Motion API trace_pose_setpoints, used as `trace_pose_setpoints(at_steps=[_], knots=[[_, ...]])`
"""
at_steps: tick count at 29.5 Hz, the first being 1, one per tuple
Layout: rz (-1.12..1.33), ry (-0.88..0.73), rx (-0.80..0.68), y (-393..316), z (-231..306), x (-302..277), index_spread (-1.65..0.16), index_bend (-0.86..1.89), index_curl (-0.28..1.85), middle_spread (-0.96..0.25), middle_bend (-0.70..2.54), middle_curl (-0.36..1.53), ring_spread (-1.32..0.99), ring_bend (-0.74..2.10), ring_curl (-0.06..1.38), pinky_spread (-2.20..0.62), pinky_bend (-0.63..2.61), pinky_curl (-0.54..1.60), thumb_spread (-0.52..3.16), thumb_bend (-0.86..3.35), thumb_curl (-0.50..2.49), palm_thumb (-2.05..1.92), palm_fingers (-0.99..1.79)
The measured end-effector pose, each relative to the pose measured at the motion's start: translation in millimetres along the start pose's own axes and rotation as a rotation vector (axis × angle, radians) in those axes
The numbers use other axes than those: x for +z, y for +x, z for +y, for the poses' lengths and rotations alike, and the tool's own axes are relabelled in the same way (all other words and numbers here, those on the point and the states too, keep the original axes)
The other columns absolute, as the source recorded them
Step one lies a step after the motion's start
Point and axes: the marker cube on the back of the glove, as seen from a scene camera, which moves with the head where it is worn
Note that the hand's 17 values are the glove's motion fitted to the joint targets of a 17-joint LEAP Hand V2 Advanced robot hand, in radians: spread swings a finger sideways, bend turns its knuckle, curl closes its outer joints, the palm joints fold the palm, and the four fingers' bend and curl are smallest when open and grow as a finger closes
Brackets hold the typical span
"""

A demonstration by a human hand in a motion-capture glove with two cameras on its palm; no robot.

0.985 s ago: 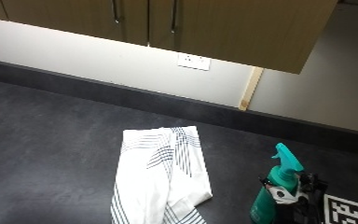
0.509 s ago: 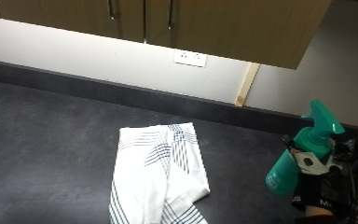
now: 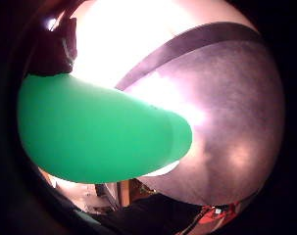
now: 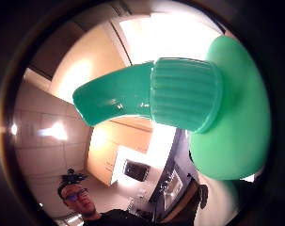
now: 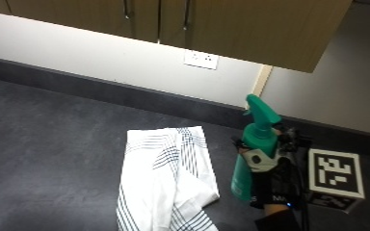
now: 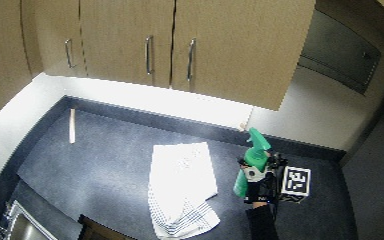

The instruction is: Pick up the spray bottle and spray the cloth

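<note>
Spray bottle (image 5: 254,149): teal-green plastic, matching trigger head, pale print on the body, upright. In the outside view your gloved right hand (image 5: 270,185) grips it around the body from the right, fingers curled round it. It sits just right of the cloth (image 5: 165,180), apart from it; you can't tell from here whether its base touches the dark countertop (image 5: 50,144). The cloth is white with dark stripe lines, crumpled and folded, lying flat. A black-and-white marker card (image 5: 334,175) lies just right of your hand. White socket (image 5: 201,59) on the wall under the wood cabinets (image 5: 236,24).

Wide outside view: same bottle (image 6: 252,167), hand (image 6: 262,190) and cloth (image 6: 182,192), plus things the closer view cuts off: a pale wooden strip (image 6: 72,126) lying on the far left of the counter, well apart from the cloth, and a sink corner (image 6: 15,227) at the near left edge.

Thumb side palm view: only here do you see the ribbed collar (image 4: 184,93) and the curved trigger head close up, with cabinets behind.

Little finger side palm view: smooth green body (image 3: 99,134) fills much of it, speckled counter (image 3: 226,107) behind; no cloth visible.
</note>
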Motion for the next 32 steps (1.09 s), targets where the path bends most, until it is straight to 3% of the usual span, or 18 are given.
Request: trace_pose_setpoints(at_steps=[6,13,32], knots=[[0.066,-0.147,-0.086,-7.0,2.0,48.7,-0.24,0.12,0.33,-0.03,0.26,0.47,-0.03,0.42,0.44,0.02,0.42,0.38,0.71,-0.02,0.65,1.07,0.87],[0.192,-0.185,-0.077,7.9,-8.7,49.4,-0.24,0.12,0.32,-0.02,0.26,0.48,-0.03,0.43,0.45,0.01,0.42,0.39,0.71,-0.02,0.66,1.07,0.87],[1.413,-0.692,0.202,95.0,-15.2,74.6,-0.20,0.11,0.30,-0.02,0.28,0.52,-0.03,0.52,0.49,0.00,0.50,0.46,0.61,-0.03,0.68,1.06,0.96]])
